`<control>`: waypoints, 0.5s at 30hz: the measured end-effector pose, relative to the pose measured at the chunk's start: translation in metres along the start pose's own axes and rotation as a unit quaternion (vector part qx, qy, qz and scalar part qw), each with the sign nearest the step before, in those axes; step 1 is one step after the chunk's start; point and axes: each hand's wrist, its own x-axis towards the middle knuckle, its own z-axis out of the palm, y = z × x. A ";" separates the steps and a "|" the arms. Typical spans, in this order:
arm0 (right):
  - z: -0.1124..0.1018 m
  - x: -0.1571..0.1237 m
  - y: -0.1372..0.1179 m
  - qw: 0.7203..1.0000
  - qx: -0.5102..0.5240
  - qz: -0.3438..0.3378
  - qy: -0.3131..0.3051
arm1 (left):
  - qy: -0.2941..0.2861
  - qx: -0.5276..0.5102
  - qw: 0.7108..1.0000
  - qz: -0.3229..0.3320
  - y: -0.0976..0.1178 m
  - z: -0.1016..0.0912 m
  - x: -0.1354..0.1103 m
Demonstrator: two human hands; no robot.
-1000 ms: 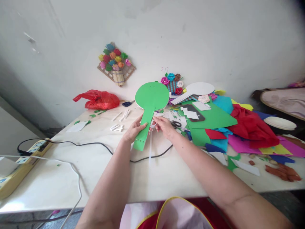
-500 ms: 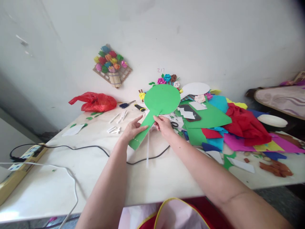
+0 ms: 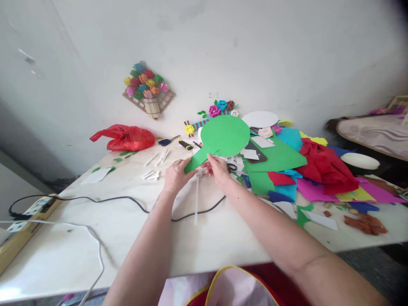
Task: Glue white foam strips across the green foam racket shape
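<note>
While the left hand (image 3: pixel 178 174) has its fingers curled round the end of the handle, the right hand (image 3: pixel 218 170) pinches the edge by the neck, thumb and fingers almost together. That puts the green paddle (image 3: pixel 225 136) mid-scene over the table (image 3: pixel 127 242), head toward far right. Top face looks fully green, so I'd call that side mostly done, but the neck sliver seems loose. Underside's hidden, can't tell what's left there.
</note>
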 end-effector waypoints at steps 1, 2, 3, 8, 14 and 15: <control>0.000 0.000 0.000 1.000 -0.009 0.008 0.001 | 0.008 0.001 1.000 -0.002 -0.001 0.001 0.000; 0.000 0.000 0.000 1.000 -0.018 0.011 0.006 | 0.015 0.001 1.000 -0.006 -0.002 0.001 -0.001; -0.001 0.001 0.000 0.999 -0.028 0.009 0.015 | 0.017 -0.001 1.000 -0.010 -0.002 0.002 -0.001; -0.003 0.003 0.004 0.998 -0.050 -0.022 0.032 | 0.007 -0.032 0.999 -0.018 -0.005 0.004 -0.004; -0.002 0.004 0.006 0.998 -0.053 -0.027 0.022 | 0.000 -0.043 0.999 -0.021 -0.007 0.005 -0.006; -0.001 0.003 0.006 0.998 -0.054 -0.026 0.021 | -0.002 -0.043 0.999 -0.023 -0.007 0.005 -0.006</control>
